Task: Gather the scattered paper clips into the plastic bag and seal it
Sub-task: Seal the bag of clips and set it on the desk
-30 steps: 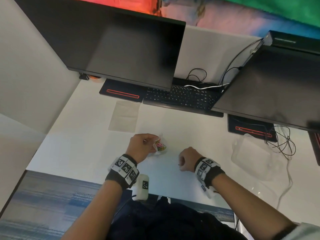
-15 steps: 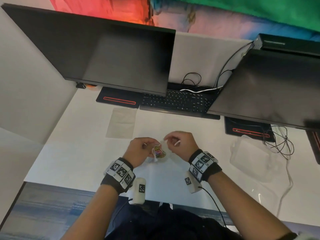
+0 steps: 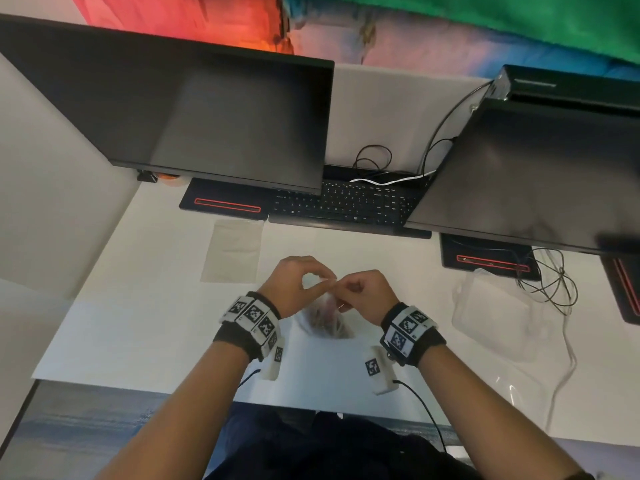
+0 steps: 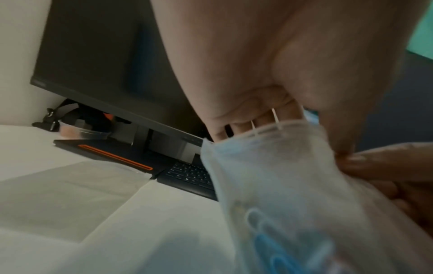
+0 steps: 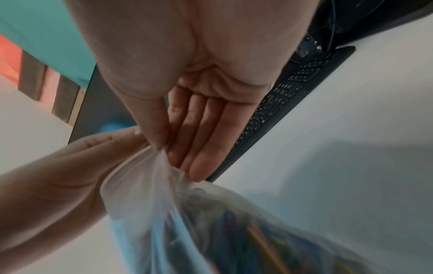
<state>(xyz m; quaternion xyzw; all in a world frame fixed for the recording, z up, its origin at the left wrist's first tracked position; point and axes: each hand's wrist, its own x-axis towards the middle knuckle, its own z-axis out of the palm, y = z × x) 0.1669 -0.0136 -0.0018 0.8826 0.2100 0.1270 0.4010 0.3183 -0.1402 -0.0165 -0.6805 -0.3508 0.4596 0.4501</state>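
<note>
Both hands' grip [image 3: 300, 284] [image 3: 363, 292] pinched on plastic bag [image 3: 325, 317] top edge

Motion blur smears the paper clips [image 5: 234, 231] inside the plastic bag [image 4: 281, 176], whose lower part runs off both wrist views.

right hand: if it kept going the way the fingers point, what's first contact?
Likely the left hand: the right hand points leftward at it, both pinching the plastic bag top. Depth unclear; they may already touch.
</note>
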